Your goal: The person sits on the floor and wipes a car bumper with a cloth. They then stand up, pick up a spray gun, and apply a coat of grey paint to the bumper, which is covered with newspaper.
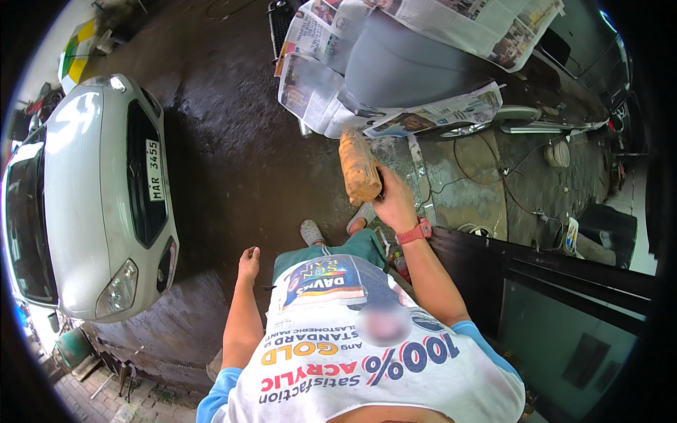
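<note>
Orange was the bundle [360, 169] our right grip [393, 200] held tight; we couldn't tell if our left grip [248, 263] was apart.

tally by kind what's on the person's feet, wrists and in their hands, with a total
Grey clogs: 2
Red watch: 1
Orange-brown object in the right hand: 1
Total: 4

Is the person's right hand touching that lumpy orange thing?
Touching. The head view shows the right hand gripping the orange thing at its side, no gap between them.
</note>
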`<state>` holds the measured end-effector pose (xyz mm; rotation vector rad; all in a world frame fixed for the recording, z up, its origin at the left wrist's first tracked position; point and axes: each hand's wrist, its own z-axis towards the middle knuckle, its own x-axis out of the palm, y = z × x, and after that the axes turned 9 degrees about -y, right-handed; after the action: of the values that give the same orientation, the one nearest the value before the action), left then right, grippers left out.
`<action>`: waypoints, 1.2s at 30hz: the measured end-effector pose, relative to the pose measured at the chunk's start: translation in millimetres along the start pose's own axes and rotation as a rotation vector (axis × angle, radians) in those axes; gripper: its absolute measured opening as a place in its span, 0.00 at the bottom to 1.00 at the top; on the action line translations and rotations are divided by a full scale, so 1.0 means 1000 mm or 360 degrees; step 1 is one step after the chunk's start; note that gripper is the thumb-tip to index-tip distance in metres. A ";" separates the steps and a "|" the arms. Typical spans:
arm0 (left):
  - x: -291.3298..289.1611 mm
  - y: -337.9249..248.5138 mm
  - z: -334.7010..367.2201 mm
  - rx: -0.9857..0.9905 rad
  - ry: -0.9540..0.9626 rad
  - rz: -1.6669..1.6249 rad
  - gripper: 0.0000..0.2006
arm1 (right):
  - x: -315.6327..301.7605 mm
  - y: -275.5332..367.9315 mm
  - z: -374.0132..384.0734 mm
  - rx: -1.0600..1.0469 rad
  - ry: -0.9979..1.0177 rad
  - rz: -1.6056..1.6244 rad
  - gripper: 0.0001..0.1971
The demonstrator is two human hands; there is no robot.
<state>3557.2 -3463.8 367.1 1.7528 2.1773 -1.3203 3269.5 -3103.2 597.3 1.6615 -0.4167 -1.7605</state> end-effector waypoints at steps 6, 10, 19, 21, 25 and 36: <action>0.001 0.022 -0.018 -0.0096 -0.0045 0.0084 0.24 | -0.004 0.029 0.023 -0.0198 -0.0252 -0.0079 0.25; 0.005 0.060 -0.026 -0.0198 -0.0034 0.0137 0.25 | -0.015 0.047 0.032 -0.0284 -0.0455 -0.0028 0.29; 0.009 0.066 -0.029 -0.0226 -0.0037 0.0105 0.24 | 0.001 0.029 0.013 -0.0117 -0.0019 -0.0256 0.25; 0.009 0.059 -0.024 -0.0208 -0.0057 0.0061 0.24 | 0.003 0.025 0.012 -0.0097 -0.0030 -0.0216 0.26; 0.008 0.040 -0.019 -0.0155 -0.0085 -0.0030 0.24 | -0.014 0.036 0.014 -0.0103 -0.0229 -0.0169 0.27; 0.029 0.090 -0.019 -0.0247 0.0013 -0.0071 0.25 | -0.004 0.011 -0.010 0.0012 -0.0203 -0.0294 0.29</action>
<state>3629.4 -3429.6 312.3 1.6653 2.2676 -1.1203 3281.5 -3106.6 605.9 1.6425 -0.3359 -2.0103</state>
